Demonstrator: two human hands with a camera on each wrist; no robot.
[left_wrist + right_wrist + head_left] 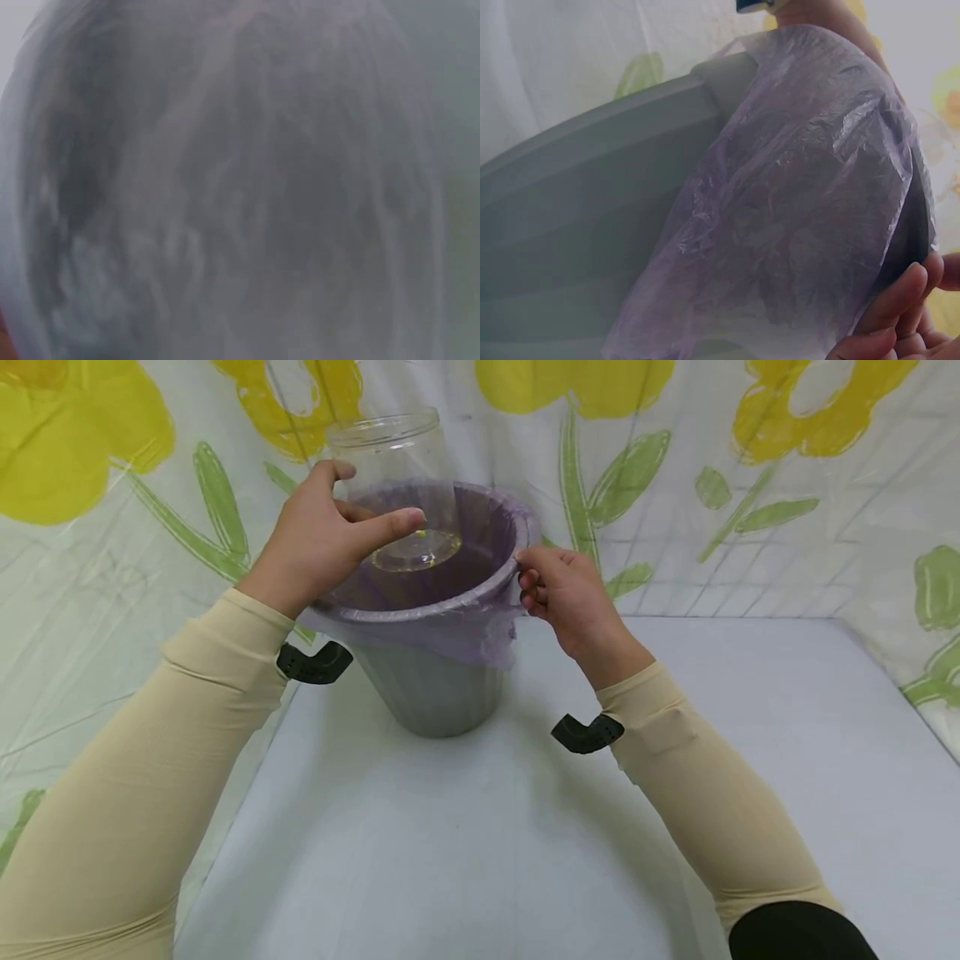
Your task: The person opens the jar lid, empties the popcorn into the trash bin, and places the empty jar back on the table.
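A grey trash bin (431, 697) stands upright, lined with a thin purple plastic bag (457, 631) folded out over its rim. My left hand (318, 539) grips a clear wide-mouthed jar (405, 456), thumb on the near side; the jar is upright and lidless, its base down inside the bin's opening. On the right, my right hand (566, 597) pinches the bag at the bin's rim. From the right wrist, fingers (900, 300) show at the edge of the crinkled bag (795, 195). The left wrist view is filled by the blurred bag (247, 195) over the bin.
The bin stands on a white table (465, 843), near its back left. Behind hangs a white sheet (517, 452) printed with yellow flowers and green leaves. Dark curved pieces (318, 664) stick out at both wrists.
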